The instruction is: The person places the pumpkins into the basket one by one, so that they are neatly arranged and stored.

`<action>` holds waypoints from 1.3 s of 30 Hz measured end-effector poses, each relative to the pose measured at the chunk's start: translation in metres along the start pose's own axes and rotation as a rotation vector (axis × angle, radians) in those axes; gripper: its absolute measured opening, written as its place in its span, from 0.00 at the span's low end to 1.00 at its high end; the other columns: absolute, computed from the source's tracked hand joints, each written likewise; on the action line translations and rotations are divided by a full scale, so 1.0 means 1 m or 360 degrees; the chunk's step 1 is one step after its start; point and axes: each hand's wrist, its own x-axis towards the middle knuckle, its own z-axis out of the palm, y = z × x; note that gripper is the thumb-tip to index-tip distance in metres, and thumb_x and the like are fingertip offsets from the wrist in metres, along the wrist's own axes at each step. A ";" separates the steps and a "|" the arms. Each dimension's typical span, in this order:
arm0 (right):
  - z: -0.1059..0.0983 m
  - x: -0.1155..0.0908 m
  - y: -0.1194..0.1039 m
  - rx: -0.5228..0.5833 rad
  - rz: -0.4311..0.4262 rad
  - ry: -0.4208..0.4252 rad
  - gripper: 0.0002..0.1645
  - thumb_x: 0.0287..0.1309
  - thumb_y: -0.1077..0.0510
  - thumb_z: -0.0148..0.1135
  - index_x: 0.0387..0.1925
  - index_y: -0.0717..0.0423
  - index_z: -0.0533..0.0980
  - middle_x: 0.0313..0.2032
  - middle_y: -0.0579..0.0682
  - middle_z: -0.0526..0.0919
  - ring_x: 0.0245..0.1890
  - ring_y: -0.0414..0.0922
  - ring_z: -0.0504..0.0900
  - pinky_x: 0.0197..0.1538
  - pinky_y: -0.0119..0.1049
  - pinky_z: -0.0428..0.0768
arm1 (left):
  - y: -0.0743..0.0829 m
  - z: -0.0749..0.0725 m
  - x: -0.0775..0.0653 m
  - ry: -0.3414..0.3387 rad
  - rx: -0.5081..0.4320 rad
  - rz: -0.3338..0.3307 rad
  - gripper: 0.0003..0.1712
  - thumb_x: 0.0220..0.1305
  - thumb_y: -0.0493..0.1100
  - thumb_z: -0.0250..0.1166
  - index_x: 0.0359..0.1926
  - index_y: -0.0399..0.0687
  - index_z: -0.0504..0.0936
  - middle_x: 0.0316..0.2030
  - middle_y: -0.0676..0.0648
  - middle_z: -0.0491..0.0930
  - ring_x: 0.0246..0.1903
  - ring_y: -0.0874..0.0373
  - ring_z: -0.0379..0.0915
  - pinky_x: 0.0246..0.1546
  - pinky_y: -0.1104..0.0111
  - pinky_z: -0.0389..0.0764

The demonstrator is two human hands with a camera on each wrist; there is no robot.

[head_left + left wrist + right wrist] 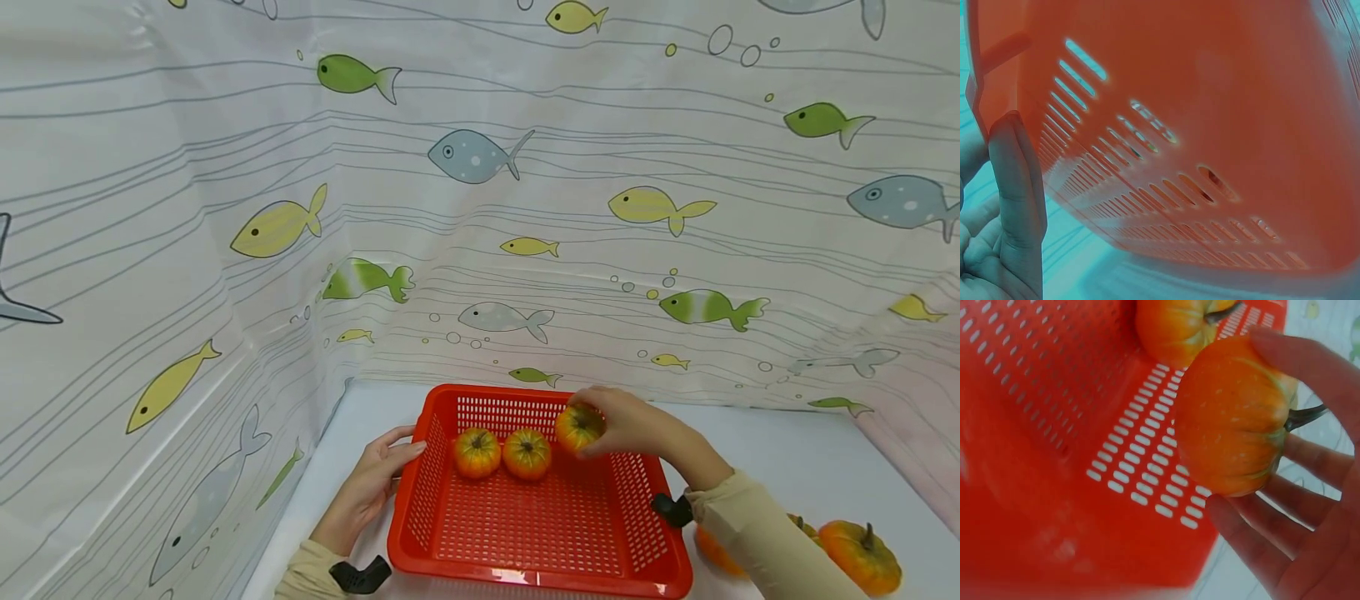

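1 red basket (540, 577) is set on 1 pale counter (757, 450), its left edge gripped by the left hand (375, 473). 1 held pumpkin (573, 429) is grasped by the right hand (632, 423) inside the basket's far right corner. 2 seated pumpkins (527, 457) are lined near its far edge; at least 2 outer pumpkins (858, 557) are seen beyond its near right corner, partly covered by the right sleeve (772, 533). The counter is enclosed by white fish-printed sheeting (525, 200).

You've got 1 basket (540, 577), 2 hands (367, 483), 3 pumpkins (527, 455) at the basket, at least 2 more right of it; your right sleeve (772, 537) blocks exact count.
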 end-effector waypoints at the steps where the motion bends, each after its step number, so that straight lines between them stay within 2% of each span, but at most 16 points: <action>1: 0.002 0.002 0.000 -0.0001 0.0004 -0.0008 0.40 0.45 0.46 0.84 0.59 0.53 0.78 0.55 0.50 0.84 0.52 0.47 0.81 0.57 0.48 0.84 | 0.000 0.000 0.000 0.0002 0.0002 -0.0001 0.34 0.74 0.44 0.64 0.73 0.37 0.61 0.49 0.46 0.88 0.41 0.57 0.90 0.44 0.63 0.90; 6: 0.010 0.008 -0.006 -0.0038 0.0023 -0.0044 0.39 0.44 0.48 0.84 0.58 0.54 0.79 0.55 0.52 0.83 0.52 0.48 0.81 0.57 0.49 0.84 | 0.000 0.001 0.000 0.0009 0.0005 -0.0009 0.34 0.74 0.44 0.64 0.73 0.37 0.62 0.49 0.47 0.88 0.41 0.58 0.89 0.44 0.63 0.90; 15: 0.019 0.011 -0.017 -0.0112 0.0175 -0.0129 0.37 0.41 0.50 0.86 0.55 0.52 0.81 0.47 0.47 0.79 0.42 0.43 0.80 0.51 0.48 0.86 | 0.001 0.002 0.000 0.0002 0.0005 -0.0012 0.35 0.74 0.45 0.64 0.73 0.37 0.61 0.52 0.44 0.87 0.42 0.57 0.89 0.45 0.63 0.90; 22: 0.027 0.013 -0.015 -0.0181 0.0215 -0.0174 0.38 0.40 0.49 0.86 0.56 0.52 0.82 0.48 0.47 0.82 0.44 0.45 0.81 0.53 0.50 0.86 | 0.002 0.001 0.000 0.0005 0.0013 -0.0005 0.35 0.74 0.44 0.64 0.73 0.37 0.61 0.51 0.44 0.88 0.41 0.57 0.90 0.45 0.63 0.90; 34: 0.037 0.013 -0.018 -0.0187 0.0130 -0.0194 0.39 0.37 0.54 0.87 0.54 0.59 0.82 0.47 0.53 0.84 0.45 0.49 0.81 0.56 0.52 0.86 | 0.000 0.000 0.001 -0.0007 0.0006 0.0007 0.34 0.74 0.44 0.64 0.72 0.36 0.62 0.49 0.47 0.88 0.41 0.58 0.89 0.45 0.63 0.90; 39: 0.041 0.014 -0.019 -0.0217 0.0119 -0.0200 0.38 0.37 0.55 0.86 0.53 0.59 0.82 0.46 0.53 0.83 0.42 0.47 0.80 0.54 0.51 0.87 | 0.000 0.000 0.001 -0.0005 0.0006 0.0003 0.34 0.74 0.44 0.64 0.73 0.36 0.61 0.48 0.47 0.88 0.41 0.58 0.89 0.44 0.64 0.90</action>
